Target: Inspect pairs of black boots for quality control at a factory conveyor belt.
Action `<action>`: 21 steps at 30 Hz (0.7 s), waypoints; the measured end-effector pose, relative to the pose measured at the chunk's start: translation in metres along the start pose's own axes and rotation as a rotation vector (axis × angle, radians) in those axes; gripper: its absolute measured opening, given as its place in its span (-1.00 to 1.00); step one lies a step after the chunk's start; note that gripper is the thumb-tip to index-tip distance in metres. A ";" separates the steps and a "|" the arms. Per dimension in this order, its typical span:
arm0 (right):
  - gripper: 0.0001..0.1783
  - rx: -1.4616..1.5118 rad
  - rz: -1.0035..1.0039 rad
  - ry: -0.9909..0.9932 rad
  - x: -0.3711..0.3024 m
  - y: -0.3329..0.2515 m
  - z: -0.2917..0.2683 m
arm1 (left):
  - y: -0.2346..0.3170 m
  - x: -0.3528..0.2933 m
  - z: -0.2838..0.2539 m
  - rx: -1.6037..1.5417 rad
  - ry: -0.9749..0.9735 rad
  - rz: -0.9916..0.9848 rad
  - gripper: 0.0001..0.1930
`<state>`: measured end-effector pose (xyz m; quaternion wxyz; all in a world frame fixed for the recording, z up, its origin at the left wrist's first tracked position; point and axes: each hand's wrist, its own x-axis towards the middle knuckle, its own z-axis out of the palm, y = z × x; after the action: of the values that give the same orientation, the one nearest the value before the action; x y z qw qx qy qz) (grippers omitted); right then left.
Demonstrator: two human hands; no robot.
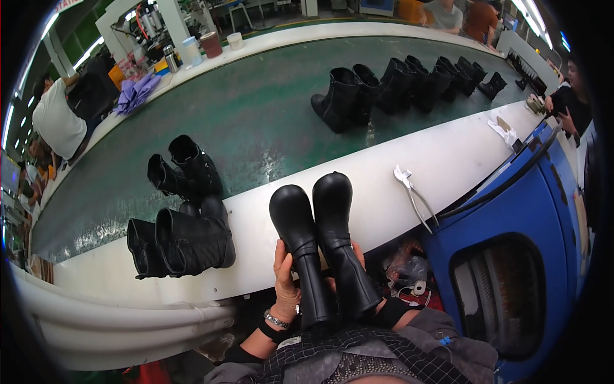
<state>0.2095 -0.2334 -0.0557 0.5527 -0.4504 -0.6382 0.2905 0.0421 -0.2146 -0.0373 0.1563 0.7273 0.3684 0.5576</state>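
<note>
A pair of black boots is held up before me, toes pointing away over the white table edge and shafts toward my body. My left hand [286, 280], with a watch on its wrist, grips the left boot [291, 219] by the side near its ankle strap. Around the outer side of the right boot [335, 214] curls my right hand [358, 255]; most of it is hidden behind the shaft. Left of them, another pair of black boots [198, 240] lies on the white ledge [256, 221]. To the right are metal pliers [412, 192] with their jaws pointing away.
Beyond the ledge runs a green conveyor belt [256, 121], bearing black boots [185, 168] at left and a row of several boots [396, 83] at far right. A blue machine [511, 237] stands close on my right, white pipes [128, 313] on my left. Other people work around the line.
</note>
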 end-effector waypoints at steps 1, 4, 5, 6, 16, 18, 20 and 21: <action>-0.41 0.105 0.076 0.005 0.001 -0.003 -0.002 | -0.002 -0.001 0.001 -0.167 0.017 0.008 -0.24; -0.42 -0.015 0.023 -0.034 0.004 -0.008 -0.007 | -0.003 -0.002 -0.009 -0.327 -0.037 -0.068 -0.34; -0.42 -0.093 -0.034 -0.039 0.005 -0.009 -0.008 | -0.001 -0.001 -0.013 -0.296 -0.026 -0.075 -0.44; -0.41 -0.180 -0.099 -0.038 0.006 -0.009 -0.009 | -0.001 0.002 -0.019 -0.256 -0.036 -0.101 -0.47; -0.26 0.046 0.065 -0.097 0.006 -0.016 -0.013 | 0.001 0.075 -0.014 -0.324 -0.034 -0.360 -0.23; -0.20 -0.028 0.083 -0.171 0.007 -0.019 -0.014 | 0.010 0.082 -0.012 -0.666 -0.058 -0.539 -0.27; -0.17 0.031 0.215 -0.193 0.009 -0.025 -0.016 | 0.016 0.089 -0.013 -0.640 -0.126 -0.605 -0.28; -0.17 0.130 0.331 -0.174 0.009 -0.029 -0.016 | 0.019 0.092 -0.012 -0.593 -0.097 -0.540 -0.31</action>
<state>0.2172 -0.2394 -0.0229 0.4680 -0.4859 -0.5806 0.4558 0.0480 -0.1644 0.0428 0.5173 0.5535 0.3615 0.5435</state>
